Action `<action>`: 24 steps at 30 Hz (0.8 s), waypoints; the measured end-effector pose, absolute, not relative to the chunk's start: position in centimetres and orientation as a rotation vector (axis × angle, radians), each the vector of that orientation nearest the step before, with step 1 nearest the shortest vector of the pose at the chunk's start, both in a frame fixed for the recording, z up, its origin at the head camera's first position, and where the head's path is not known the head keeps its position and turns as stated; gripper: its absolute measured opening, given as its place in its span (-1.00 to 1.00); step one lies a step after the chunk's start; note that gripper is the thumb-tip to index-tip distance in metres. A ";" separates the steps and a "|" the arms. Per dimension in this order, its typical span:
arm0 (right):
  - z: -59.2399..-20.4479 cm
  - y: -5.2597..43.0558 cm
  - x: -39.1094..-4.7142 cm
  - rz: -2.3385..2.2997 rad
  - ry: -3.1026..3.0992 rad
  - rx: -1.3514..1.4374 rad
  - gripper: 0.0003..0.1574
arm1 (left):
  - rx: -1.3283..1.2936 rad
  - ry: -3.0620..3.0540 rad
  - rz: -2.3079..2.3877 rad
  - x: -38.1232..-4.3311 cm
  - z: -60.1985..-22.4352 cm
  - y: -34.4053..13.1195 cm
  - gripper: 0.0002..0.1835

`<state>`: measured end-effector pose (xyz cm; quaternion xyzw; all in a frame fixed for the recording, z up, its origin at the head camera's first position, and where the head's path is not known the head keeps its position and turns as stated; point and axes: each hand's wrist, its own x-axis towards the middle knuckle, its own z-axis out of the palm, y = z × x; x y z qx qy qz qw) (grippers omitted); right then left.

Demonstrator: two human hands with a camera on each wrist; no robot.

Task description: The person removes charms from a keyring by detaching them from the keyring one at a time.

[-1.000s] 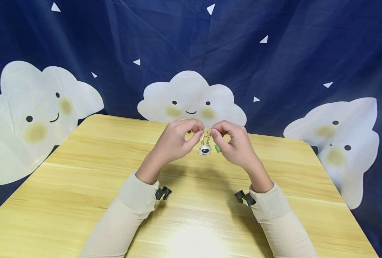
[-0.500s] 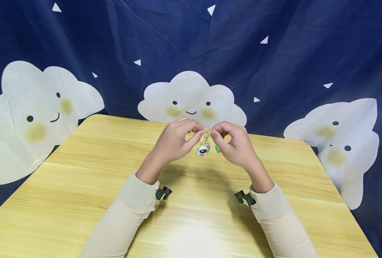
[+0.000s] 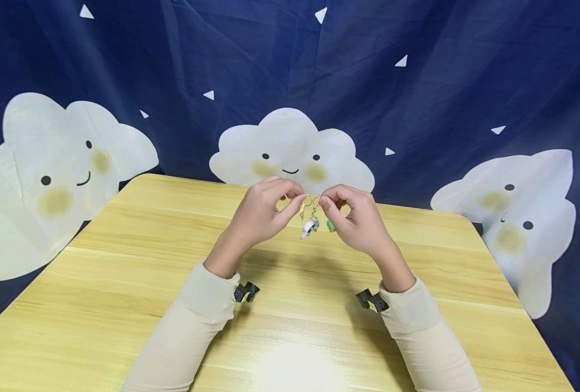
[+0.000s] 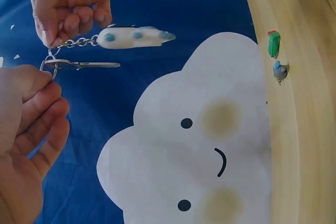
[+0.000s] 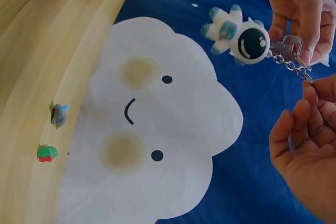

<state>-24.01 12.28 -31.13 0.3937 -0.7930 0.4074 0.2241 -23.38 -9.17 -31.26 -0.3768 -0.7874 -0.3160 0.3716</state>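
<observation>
In the head view, my left hand [image 3: 263, 212] and right hand [image 3: 356, 218] meet above the table's far part, fingertips close together. My left thumb and fingers pinch a thin metal split ring [image 4: 55, 71], with a flat silver key [image 4: 94, 64] beside it. My right fingertips hold the end of a short chain [image 4: 80, 42]. From that chain hangs a white astronaut charm [image 5: 253, 43] with a dark visor and bluish hands and feet. The key and the chain lie close at the rings. Whether the rings are linked cannot be made out.
On the wooden table [image 3: 290, 305], near its far edge, lie a small green and red figure [image 4: 274, 44] and a small grey-blue figure [image 4: 280, 70]. A dark blue curtain [image 3: 270, 54] with smiling clouds hangs behind the table.
My left hand has shifted slightly left, away from the right, drawing the ring and key with it. The astronaut charm has turned from facing forward to sideways. My right hand stays put.
</observation>
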 end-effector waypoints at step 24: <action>-32.7 12.8 -25.8 0.843 -2.604 1.313 -0.87 | -0.987 -2.547 -0.791 -23.7 -31.6 -9.9 -0.93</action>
